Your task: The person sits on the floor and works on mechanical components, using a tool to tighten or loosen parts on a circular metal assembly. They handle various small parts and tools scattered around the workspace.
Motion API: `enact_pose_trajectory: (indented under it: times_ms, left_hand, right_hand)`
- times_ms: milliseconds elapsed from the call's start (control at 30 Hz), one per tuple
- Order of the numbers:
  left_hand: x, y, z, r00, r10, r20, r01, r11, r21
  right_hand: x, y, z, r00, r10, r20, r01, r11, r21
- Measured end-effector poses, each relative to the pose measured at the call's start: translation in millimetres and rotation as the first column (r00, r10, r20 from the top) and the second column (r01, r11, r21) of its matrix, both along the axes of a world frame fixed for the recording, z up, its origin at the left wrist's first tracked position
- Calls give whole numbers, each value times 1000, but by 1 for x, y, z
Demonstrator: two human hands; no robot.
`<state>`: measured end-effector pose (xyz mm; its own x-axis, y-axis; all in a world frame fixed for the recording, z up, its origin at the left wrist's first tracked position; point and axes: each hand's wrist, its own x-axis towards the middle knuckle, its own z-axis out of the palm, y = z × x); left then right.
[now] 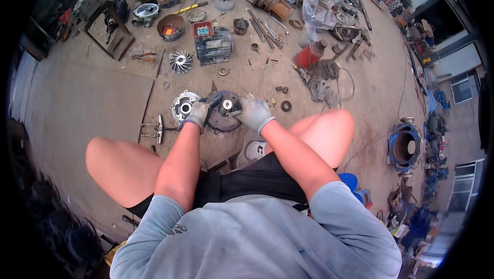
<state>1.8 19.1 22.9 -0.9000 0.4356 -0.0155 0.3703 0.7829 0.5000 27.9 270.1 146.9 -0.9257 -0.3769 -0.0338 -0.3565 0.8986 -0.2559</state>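
Note:
Between my legs sits a dark round metal flange [222, 123], with a shiny round hub [227, 105] in its middle. My left hand [198, 112], in a grey glove with dark fingertips, closes on the flange's left edge. My right hand [254, 113], also gloved, is at the flange's right side. Its fingers are bent toward the hub and pinch something small that I cannot make out. Partly behind my left hand lies a silver end cover [183, 105] with a round centre hole. A gear puller [160, 128] rests just left of my left wrist.
Ahead stand an electric motor [213, 46], a white fan wheel [181, 62] and a red bottle [310, 54] beside a dark rag [323, 75]. Pliers [143, 56] and a black ring [286, 106] lie on the floor. A blue pump casing [404, 145] is at right, a flat sheet [98, 101] at left.

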Motion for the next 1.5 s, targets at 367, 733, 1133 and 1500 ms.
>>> enact_pose_trajectory:
  times_ms: [367, 733, 1133, 1500]
  left_hand:
    - [-3, -8, 2, 998, -53, 25, 52, 998, 38]
    - [-3, -9, -10, 974, 42, 224, -111, 945, 307]
    - [-12, -13, 11, 987, -56, 151, 5, 948, 318]
    - [-25, -14, 0, 985, -168, 31, 162, 976, 147]
  right_hand:
    - [-27, 19, 54, 945, 11, 328, -34, 997, 66]
    - [-77, -11, 63, 796, 475, 375, -583, 769, 262]
    - [-88, -52, 69, 696, 670, 260, -712, 596, 372]
    - [-99, -46, 65, 575, 785, 232, -799, 477, 367]
